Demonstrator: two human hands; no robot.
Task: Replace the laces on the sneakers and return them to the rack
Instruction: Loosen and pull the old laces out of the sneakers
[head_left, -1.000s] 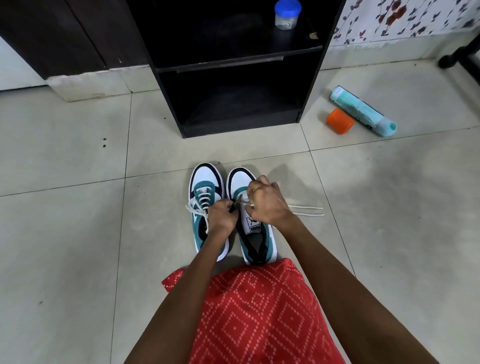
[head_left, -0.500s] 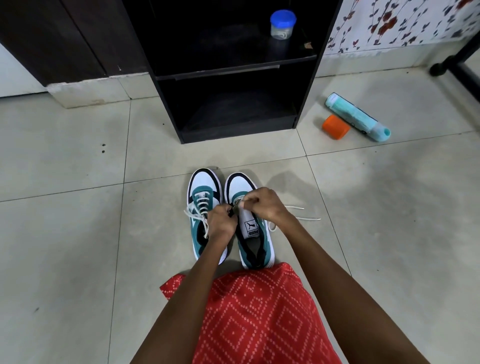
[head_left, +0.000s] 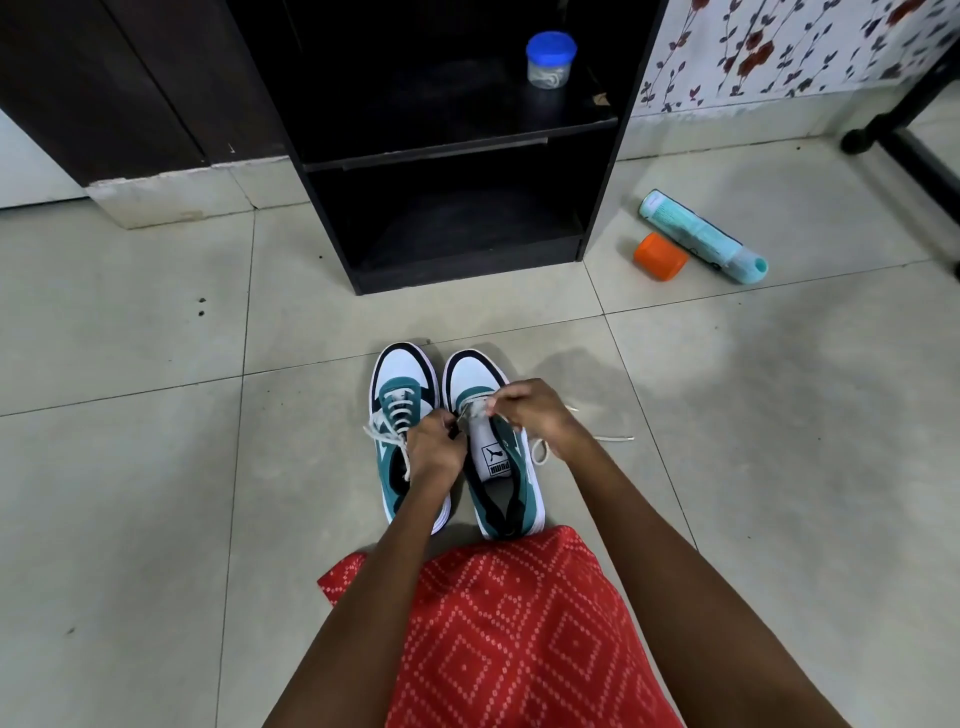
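Slackened lace (head_left: 540, 453) beside right sneaker (head_left: 500, 470), right hand (head_left: 537, 415) pinching it, fingers (head_left: 503, 404) curled, left hand (head_left: 434, 448) pinching too

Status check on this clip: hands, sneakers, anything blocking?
Left hand and right hand pinching white lace at partly laced sneaker. Other sneaker laced, untied. Both on floor before rack; path unblocked.

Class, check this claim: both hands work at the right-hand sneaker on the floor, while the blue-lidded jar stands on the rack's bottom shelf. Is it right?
No. In the head view the blue-lidded jar stands on the upper shelf of the rack, not the bottom. The rest holds.
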